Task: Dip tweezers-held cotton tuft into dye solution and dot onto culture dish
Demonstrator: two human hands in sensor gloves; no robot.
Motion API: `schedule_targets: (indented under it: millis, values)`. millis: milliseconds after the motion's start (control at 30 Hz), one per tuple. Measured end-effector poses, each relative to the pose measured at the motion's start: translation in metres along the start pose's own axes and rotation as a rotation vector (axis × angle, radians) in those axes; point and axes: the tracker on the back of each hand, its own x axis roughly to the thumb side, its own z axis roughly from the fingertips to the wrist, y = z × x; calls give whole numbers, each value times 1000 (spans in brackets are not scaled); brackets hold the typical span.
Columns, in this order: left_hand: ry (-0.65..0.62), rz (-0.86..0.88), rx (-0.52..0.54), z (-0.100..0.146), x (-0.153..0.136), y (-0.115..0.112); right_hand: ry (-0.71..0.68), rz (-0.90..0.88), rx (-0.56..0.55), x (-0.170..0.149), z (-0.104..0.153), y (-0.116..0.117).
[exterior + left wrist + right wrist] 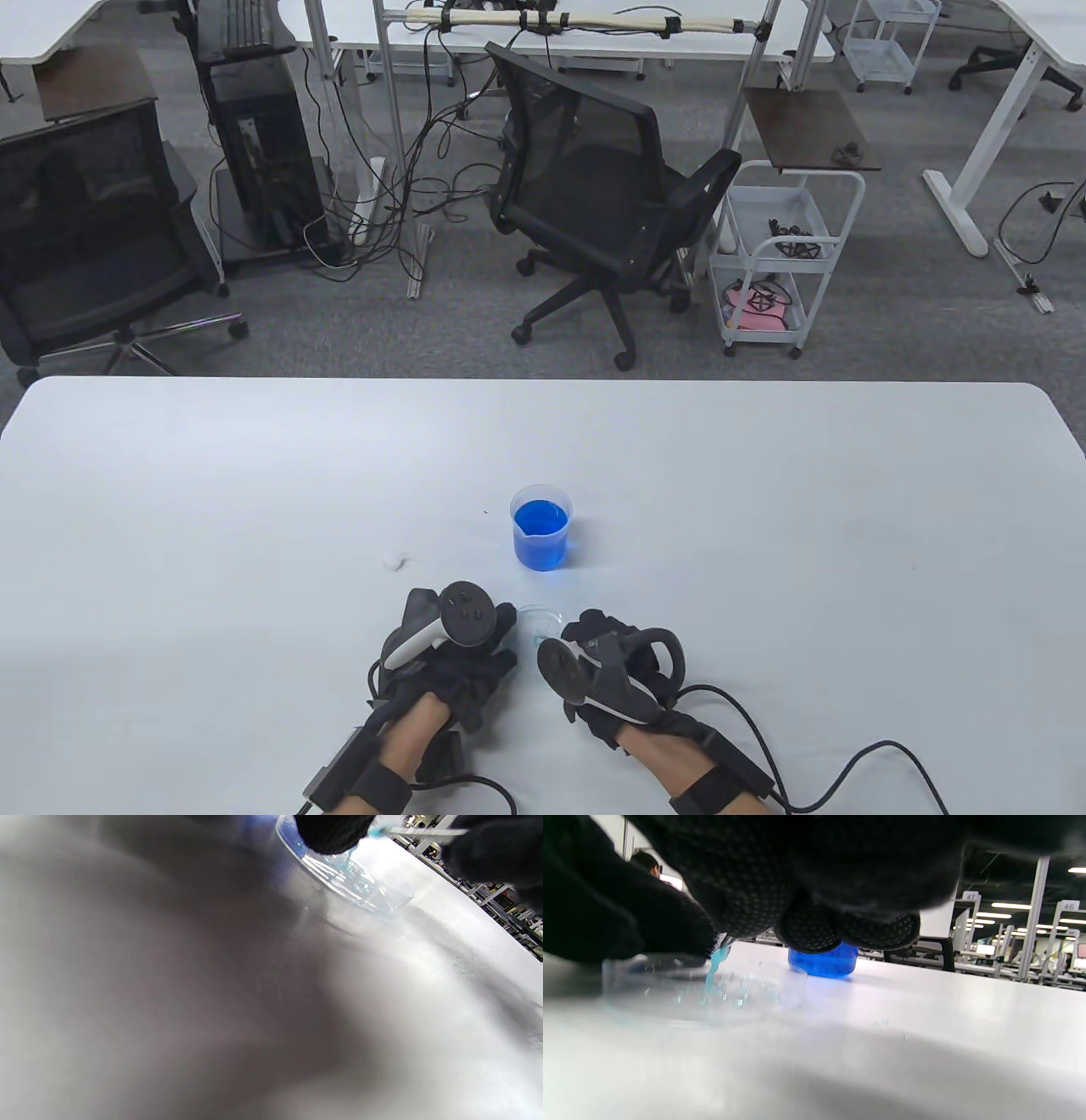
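A clear culture dish (540,621) lies on the white table (764,526) between my hands, with blue dots in it in the left wrist view (352,882). My left hand (496,635) holds the dish at its left rim; a fingertip (331,834) touches the rim. My right hand (581,637) pinches metal tweezers (424,832), which hold a blue-stained cotton tuft (717,959) down in the dish (704,993). The beaker of blue dye (540,535) stands just behind the dish and also shows in the right wrist view (823,964).
A small loose white cotton tuft (393,559) lies on the table left of the beaker. Glove cables (848,764) trail off the near edge. Office chairs and a cart stand beyond the far edge.
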Motion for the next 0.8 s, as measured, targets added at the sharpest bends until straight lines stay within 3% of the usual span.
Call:
schedule_targets:
  millis: [233, 533, 800]
  values:
    - [1, 0, 0, 0, 0, 0, -9, 10, 9, 2, -1, 4]
    - [0, 1, 0, 0, 0, 0, 58, -50, -85, -13, -6, -23]
    - [-1, 2, -1, 0, 0, -1, 28, -2, -6, -5, -7, 0]
